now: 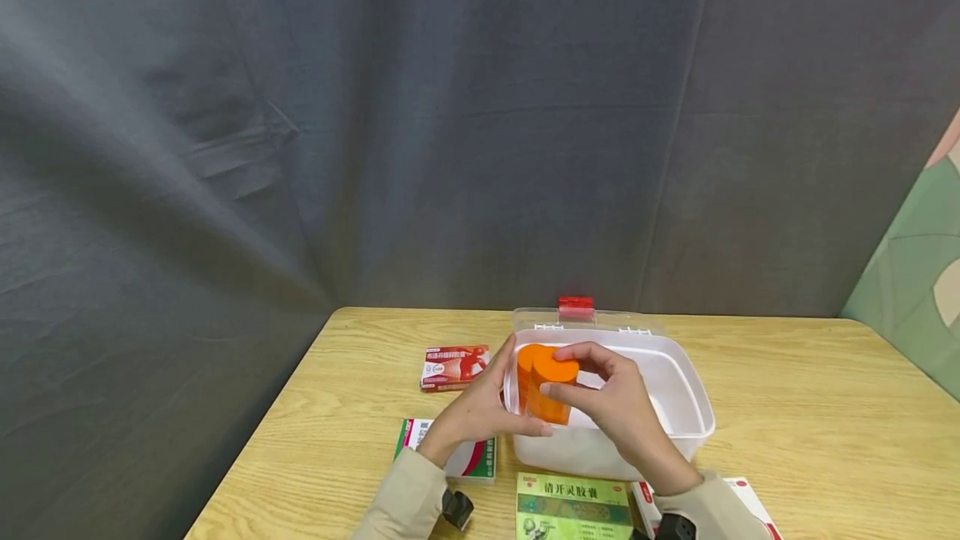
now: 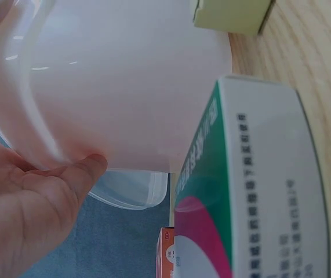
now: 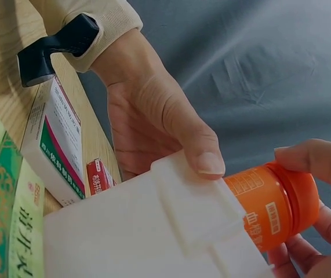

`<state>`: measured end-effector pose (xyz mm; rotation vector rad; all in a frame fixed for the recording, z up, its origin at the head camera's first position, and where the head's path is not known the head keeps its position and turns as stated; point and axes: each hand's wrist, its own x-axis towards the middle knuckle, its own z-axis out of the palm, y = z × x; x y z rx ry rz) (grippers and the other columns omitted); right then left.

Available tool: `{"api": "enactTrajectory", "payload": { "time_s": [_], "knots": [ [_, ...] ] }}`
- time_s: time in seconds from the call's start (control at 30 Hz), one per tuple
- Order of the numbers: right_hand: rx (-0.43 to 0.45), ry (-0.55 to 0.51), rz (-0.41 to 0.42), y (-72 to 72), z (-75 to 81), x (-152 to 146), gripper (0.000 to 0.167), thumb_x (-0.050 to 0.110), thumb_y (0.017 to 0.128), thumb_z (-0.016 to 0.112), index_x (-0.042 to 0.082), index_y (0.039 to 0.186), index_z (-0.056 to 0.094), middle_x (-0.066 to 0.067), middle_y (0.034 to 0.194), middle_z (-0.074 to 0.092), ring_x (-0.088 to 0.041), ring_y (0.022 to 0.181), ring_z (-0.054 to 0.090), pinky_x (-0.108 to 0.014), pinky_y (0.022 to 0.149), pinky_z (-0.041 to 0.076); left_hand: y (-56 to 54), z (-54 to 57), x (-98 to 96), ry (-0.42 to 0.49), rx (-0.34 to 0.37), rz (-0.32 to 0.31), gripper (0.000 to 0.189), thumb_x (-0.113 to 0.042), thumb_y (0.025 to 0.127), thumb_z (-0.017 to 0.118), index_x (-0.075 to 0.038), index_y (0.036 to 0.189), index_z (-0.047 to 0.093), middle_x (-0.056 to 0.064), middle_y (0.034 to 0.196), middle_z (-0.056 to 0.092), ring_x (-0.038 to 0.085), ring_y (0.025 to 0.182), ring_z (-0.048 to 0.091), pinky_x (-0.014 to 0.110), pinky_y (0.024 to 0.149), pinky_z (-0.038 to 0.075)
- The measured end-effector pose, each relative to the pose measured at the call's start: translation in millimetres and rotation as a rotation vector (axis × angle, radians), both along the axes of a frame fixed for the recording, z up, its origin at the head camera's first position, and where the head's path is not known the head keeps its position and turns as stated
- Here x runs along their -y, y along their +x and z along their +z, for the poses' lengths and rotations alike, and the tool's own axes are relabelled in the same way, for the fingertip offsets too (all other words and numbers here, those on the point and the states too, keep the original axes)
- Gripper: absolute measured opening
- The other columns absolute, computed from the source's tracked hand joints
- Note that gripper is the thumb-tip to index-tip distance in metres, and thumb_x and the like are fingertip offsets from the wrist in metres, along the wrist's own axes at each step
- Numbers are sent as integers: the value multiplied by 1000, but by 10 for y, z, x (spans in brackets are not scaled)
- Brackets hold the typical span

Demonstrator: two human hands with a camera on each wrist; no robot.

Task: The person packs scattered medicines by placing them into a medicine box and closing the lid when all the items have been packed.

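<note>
My right hand (image 1: 618,402) pinches an orange bottle (image 1: 551,394) at its cap, thumb on one side and fingers on the other. The bottle is upright, partly down inside the left end of a white plastic box (image 1: 592,450). Close beside it in the box is a second orange bottle (image 1: 527,367). My left hand (image 1: 483,407) holds the box at its left end, the thumb along the front wall and the fingers round the side. In the right wrist view the held bottle (image 3: 264,202) shows white print, its lower part hidden behind the box wall.
A red medicine box (image 1: 453,367) lies left of the plastic box, a green-and-white one (image 1: 480,461) under my left forearm. In front lie a green-yellow box (image 1: 573,507) and a white box (image 1: 742,490). The clear lid (image 1: 536,319) with its red latch (image 1: 576,307) is folded back.
</note>
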<state>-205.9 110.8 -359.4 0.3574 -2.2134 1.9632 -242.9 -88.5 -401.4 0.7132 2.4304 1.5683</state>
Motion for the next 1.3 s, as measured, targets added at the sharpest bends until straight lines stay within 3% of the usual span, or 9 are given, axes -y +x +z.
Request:
{"api": "enactTrajectory", "payload": {
  "time_s": [0.33,0.67,0.97,1.3],
  "knots": [
    [-3,112,25,-58,3,-3,29,5,73,82,2,99,68,-9,103,66,-26,99,57,-29,82,52,-3,13,3,-35,-16,17,118,-43,73,84,-24,157,3,0,160,11,30,141,25,59,107,28],
    [48,104,79,-81,10,-6,29,0,72,81,-1,97,67,-12,104,65,-26,98,59,-31,88,52,-10,15,-42,-28,-16,11,118,-42,73,84,-25,157,3,-1,160,12,28,140,27,58,108,27],
    [55,204,86,-85,21,-13,30,7,71,85,4,96,69,-7,100,67,-26,91,59,-29,69,55,-2,13,-65,-17,-3,8,118,-41,74,84,-25,157,3,-2,160,11,28,141,25,58,108,27],
    [20,309,146,-93,42,-7,30,8,72,85,5,96,68,-4,97,67,-28,93,61,-32,68,54,-15,15,-63,-15,-3,-7,117,-40,74,83,-23,157,3,-1,160,13,28,140,27,59,107,29]
  ]
}}
